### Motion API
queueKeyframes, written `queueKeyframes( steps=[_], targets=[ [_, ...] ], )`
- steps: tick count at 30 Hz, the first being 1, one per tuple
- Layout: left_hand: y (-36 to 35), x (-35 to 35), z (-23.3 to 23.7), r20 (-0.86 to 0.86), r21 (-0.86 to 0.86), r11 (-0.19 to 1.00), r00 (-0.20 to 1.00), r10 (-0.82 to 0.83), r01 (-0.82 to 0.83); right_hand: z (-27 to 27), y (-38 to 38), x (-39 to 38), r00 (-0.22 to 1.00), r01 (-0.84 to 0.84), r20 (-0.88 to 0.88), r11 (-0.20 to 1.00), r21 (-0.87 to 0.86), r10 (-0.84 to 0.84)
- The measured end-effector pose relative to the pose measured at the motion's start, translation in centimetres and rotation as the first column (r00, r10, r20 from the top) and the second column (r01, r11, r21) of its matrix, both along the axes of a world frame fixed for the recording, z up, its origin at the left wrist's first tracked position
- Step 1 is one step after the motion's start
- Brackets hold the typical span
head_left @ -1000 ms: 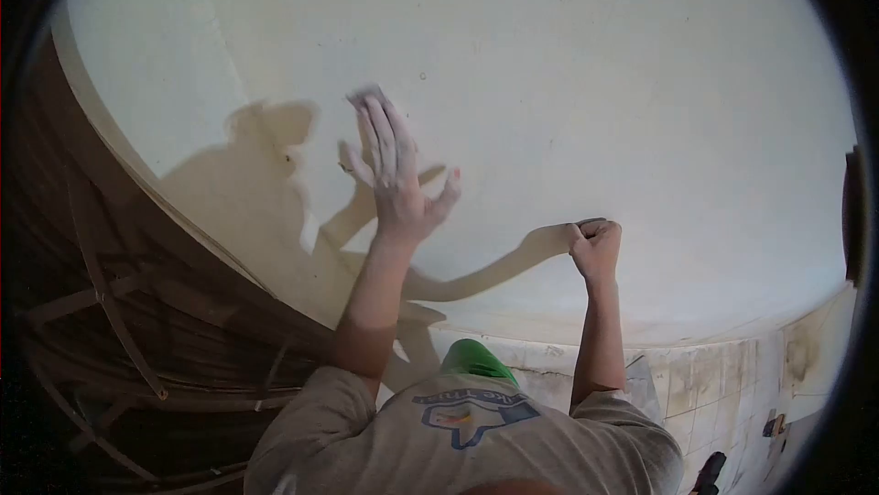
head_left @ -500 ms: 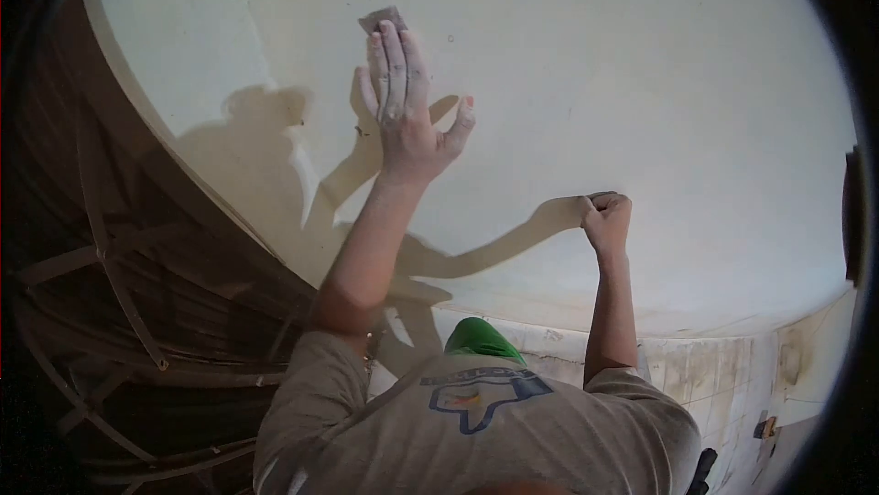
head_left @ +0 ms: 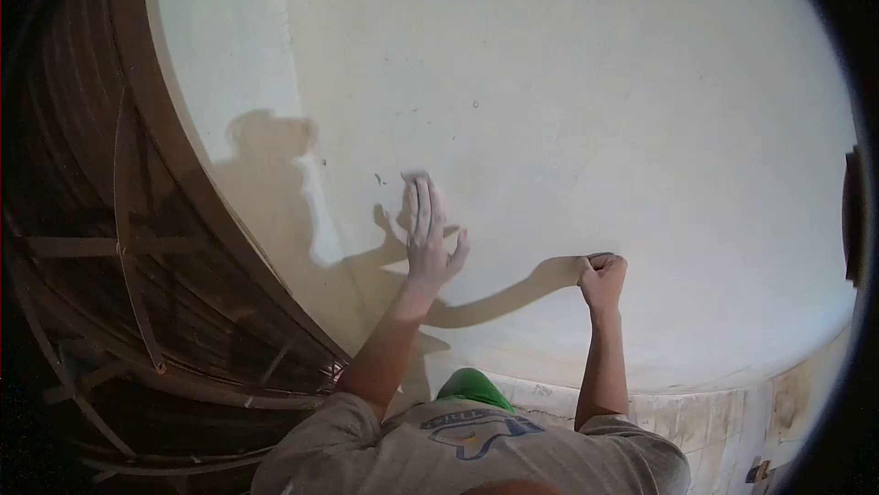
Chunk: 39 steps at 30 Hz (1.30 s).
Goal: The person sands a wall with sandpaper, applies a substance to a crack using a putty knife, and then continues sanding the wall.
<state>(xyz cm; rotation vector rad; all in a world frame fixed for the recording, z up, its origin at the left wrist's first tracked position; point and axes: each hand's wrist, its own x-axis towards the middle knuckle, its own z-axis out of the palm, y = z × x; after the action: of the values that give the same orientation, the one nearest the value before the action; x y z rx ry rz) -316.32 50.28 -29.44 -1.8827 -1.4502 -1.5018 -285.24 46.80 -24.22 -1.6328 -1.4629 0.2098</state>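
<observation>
My left hand (head_left: 428, 243) lies flat on a pale wall (head_left: 641, 129), fingers stretched upward and thumb spread to the right. White dust covers the fingers. Under the fingertips a small piece of grey sandpaper (head_left: 415, 174) is pressed to the surface; only its top edge shows. Further right, my right hand (head_left: 602, 282) is closed in a fist against the same wall. Nothing sticks out of that fist, and its inside is hidden.
Dark roofing with metal trusses (head_left: 124, 248) runs along the left. Small marks (head_left: 380, 180) dot the wall near my left hand. A stained tiled surface (head_left: 705, 422) lies at lower right, with a small dark object (head_left: 758, 471) on it. My shadow falls on the wall.
My left hand has slid down the wall with the sandpaper, its elbow bending more. The view has shifted upward, so my right fist appears lower in it, still closed against the wall.
</observation>
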Motion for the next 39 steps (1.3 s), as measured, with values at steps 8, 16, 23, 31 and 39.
queueKeyframes(
  steps=[8,16,23,31,39],
  targets=[
    [-1.2,2.9,7.2,0.151,0.004,0.998,0.986,-0.069,0.069,-0.1,-0.1,-1.1,0.996,-0.007,-0.087,0.990,0.140,0.019],
    [-3.6,3.6,-8.8,0.006,-0.265,0.954,0.989,-0.144,0.141,0.4,-0.4,-0.5,0.999,0.006,-0.048,1.000,-0.013,-0.006],
    [0.2,0.8,14.3,-0.091,0.124,0.992,0.995,0.038,-0.026,0.5,-0.4,-0.5,0.999,-0.029,-0.045,1.000,-0.003,0.029],
    [1.3,2.5,9.6,-0.120,0.127,0.984,0.987,-0.111,0.126,0.9,-0.5,-0.4,0.997,-0.046,-0.063,0.999,-0.002,0.046],
    [-2.6,6.7,-1.9,-0.059,-0.172,0.971,0.982,-0.178,0.166,0.4,-0.4,-1.4,0.992,-0.026,-0.120,0.983,0.181,0.048]
  ],
)
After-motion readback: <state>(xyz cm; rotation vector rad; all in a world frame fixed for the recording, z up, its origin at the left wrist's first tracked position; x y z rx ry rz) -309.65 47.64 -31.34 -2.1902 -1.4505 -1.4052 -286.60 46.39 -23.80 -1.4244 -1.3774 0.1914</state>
